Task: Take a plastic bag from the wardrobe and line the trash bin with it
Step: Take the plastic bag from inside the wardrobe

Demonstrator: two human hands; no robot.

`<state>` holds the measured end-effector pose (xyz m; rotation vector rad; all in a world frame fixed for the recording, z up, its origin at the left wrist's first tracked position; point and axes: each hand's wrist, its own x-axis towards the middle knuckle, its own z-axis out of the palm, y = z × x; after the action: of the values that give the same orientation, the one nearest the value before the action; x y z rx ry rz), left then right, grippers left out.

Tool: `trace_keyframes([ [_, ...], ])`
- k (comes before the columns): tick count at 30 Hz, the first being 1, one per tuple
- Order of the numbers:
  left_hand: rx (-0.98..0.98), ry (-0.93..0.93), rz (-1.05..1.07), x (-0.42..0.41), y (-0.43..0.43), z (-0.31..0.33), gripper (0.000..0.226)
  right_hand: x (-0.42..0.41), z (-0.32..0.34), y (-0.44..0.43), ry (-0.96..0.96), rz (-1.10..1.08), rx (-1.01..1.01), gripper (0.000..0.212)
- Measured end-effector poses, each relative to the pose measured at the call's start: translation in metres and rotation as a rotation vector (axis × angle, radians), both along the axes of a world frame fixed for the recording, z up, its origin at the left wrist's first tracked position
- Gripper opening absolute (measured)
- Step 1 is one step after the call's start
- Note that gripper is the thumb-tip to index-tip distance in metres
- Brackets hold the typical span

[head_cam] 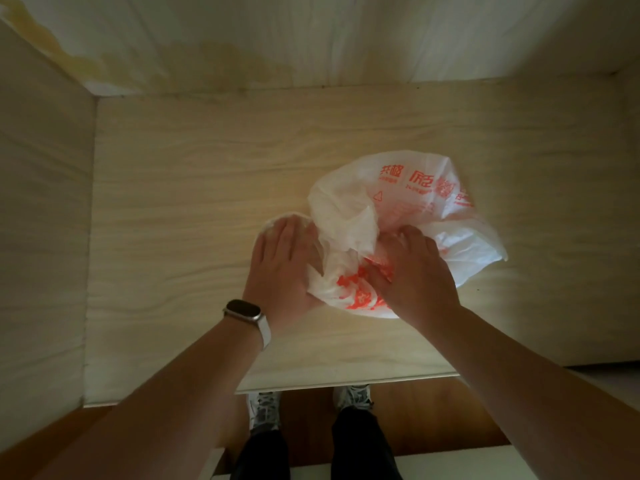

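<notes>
The left hand [280, 265] lies flat, fingers straight, pressing on one crumpled white plastic bag [408, 199] (orange print). The right hand [412, 275] grips it with curled fingers. The bag rests on the pale wood-grain wardrobe shelf [173, 202], and two sneakers [263, 407] stand on the floor below.

Pale wardrobe shelf [173, 202], stained wall [207, 57], brown floor [306, 407]

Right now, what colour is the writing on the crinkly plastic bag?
Orange-red print on the white plastic bag, head view.

Thin, crinkled, semi-glossy white plastic bag [408, 216] with orange print; matt pale wood-grain laminate shelf [194, 209]; stained back panel [242, 39], upper frame; smooth watch strap [265, 329].
</notes>
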<state>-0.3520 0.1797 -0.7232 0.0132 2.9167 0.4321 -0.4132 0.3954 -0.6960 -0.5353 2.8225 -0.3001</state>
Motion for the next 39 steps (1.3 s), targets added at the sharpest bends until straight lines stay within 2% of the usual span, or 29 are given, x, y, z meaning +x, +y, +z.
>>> trace_keyframes([
  [4,0.006,0.074,0.000,-0.011,-0.002,-0.002,0.083,0.006,0.001,0.001,-0.011,-0.002,-0.039,0.044],
  [8,0.050,0.233,-0.036,-0.014,0.001,-0.002,0.067,0.008,0.003,0.005,-0.034,0.002,-0.066,0.039],
  [12,0.098,0.403,-0.058,-0.017,0.007,-0.002,0.072,0.009,0.003,0.006,-0.052,-0.011,-0.083,0.039],
  [15,0.100,0.190,-0.123,-0.025,0.005,-0.003,0.084,0.010,0.002,0.007,-0.049,-0.026,-0.111,0.036],
  [17,0.106,0.072,-0.159,-0.030,0.002,-0.004,0.085,0.011,0.001,0.008,-0.049,-0.031,-0.122,0.035],
  [21,0.099,0.120,-0.193,-0.042,0.000,-0.002,0.051,0.014,0.004,0.011,-0.045,-0.039,-0.115,0.036],
  [24,0.200,0.083,-0.203,-0.044,-0.001,-0.001,0.030,0.015,0.013,0.013,-0.041,-0.005,-0.090,0.037],
  [27,0.285,0.046,-0.166,-0.039,0.002,0.012,0.033,0.015,0.028,0.014,-0.053,0.019,-0.086,0.040],
  [29,0.379,0.043,-0.126,-0.035,0.006,0.030,0.033,0.014,0.038,0.014,-0.079,-0.006,-0.132,0.036],
  [32,0.466,0.071,-0.081,-0.029,0.007,0.057,0.028,0.013,0.056,0.010,-0.076,-0.016,-0.177,0.033],
  [36,0.570,0.126,0.023,-0.026,-0.001,0.110,0.035,0.006,0.096,0.001,-0.090,-0.044,-0.298,0.036],
  [37,0.605,0.118,0.067,-0.026,-0.004,0.128,0.033,0.003,0.109,-0.002,-0.125,-0.058,-0.340,0.034],
  [39,0.646,0.105,0.159,-0.025,-0.009,0.167,0.012,-0.001,0.137,-0.010,-0.194,-0.106,-0.431,0.032],
])
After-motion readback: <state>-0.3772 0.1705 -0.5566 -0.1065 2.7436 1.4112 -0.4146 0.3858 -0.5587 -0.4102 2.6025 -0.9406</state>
